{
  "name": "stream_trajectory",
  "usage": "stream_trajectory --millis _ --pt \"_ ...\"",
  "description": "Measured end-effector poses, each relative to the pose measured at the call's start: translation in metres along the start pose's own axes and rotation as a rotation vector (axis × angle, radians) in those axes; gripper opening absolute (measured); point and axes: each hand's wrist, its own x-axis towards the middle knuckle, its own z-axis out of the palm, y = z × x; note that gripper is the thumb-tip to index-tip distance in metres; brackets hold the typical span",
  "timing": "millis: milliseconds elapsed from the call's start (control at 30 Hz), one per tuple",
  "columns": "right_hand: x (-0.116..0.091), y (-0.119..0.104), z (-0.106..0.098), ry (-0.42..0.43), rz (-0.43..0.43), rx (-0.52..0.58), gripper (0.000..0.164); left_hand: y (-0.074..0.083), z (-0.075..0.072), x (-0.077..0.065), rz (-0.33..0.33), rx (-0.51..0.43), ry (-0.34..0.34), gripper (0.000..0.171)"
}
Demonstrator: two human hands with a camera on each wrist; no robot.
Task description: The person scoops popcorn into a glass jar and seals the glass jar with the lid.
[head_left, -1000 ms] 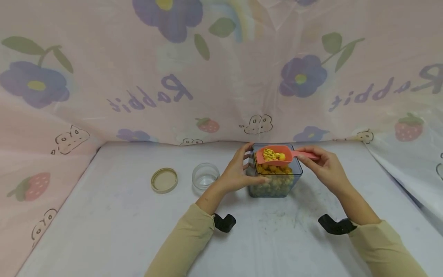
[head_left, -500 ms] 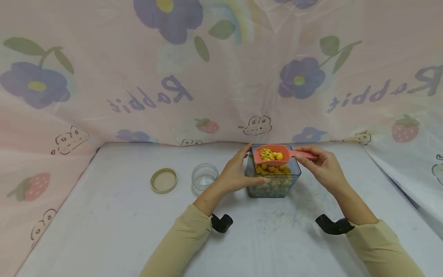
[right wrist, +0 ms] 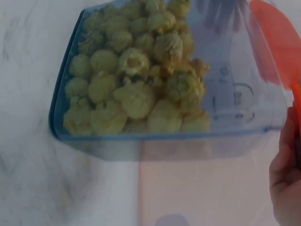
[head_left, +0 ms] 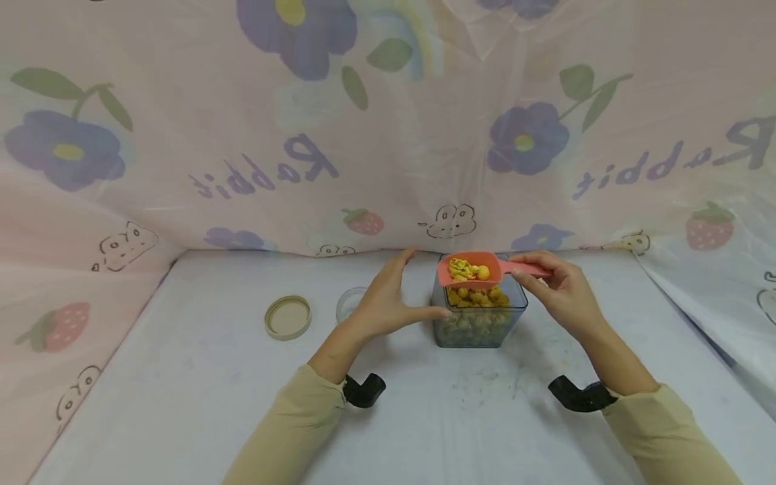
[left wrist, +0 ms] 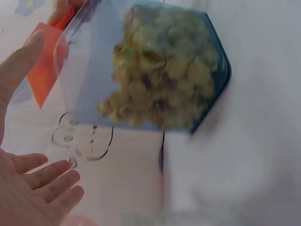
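Observation:
My right hand (head_left: 560, 289) pinches the handle of a coral-coloured scoop (head_left: 494, 276), which bears a few pieces of yellow popcorn (head_left: 463, 270). The scoop hangs level over the rim of a clear bluish square container (head_left: 515, 316) about half full of popcorn (right wrist: 136, 89). My left hand (head_left: 388, 303) is just left of the container, thumb and fingers spread apart and holding nothing. In the left wrist view the left hand (left wrist: 37, 188) shows its palm, with the scoop (left wrist: 44, 66) beyond the thumb. Behind the left hand a small clear glass jar (head_left: 347, 303) is partly hidden.
A round beige lid (head_left: 287, 317) lies on the white table (head_left: 182, 391), left of the glass jar. A patterned pink curtain (head_left: 388, 155) stands along the table's back edge. Black wrist mounts (head_left: 365, 391) stick out from both sleeves.
My left hand has let go of the container and moved left, now overlapping the glass jar. The loaded scoop has shifted slightly left and up in my right hand.

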Motion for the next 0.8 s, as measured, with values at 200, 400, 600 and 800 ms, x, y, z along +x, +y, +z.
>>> stream_trajectory --millis 200,400,600,800 --pt "0.004 -0.009 0.009 0.027 -0.019 -0.013 0.02 -0.015 -0.021 -0.012 0.009 0.078 0.046 0.107" --pt "0.006 -0.019 0.021 0.027 -0.029 -0.006 0.021 -0.036 -0.041 -0.03 0.07 0.112 0.053 0.099" --pt "0.009 -0.027 0.034 0.028 -0.035 0.017 0.02 -0.052 -0.053 -0.044 0.094 0.106 0.057 0.096" --pt "0.014 -0.033 0.047 0.006 -0.021 0.004 0.022 -0.061 -0.058 -0.049 0.082 0.086 0.062 0.094"
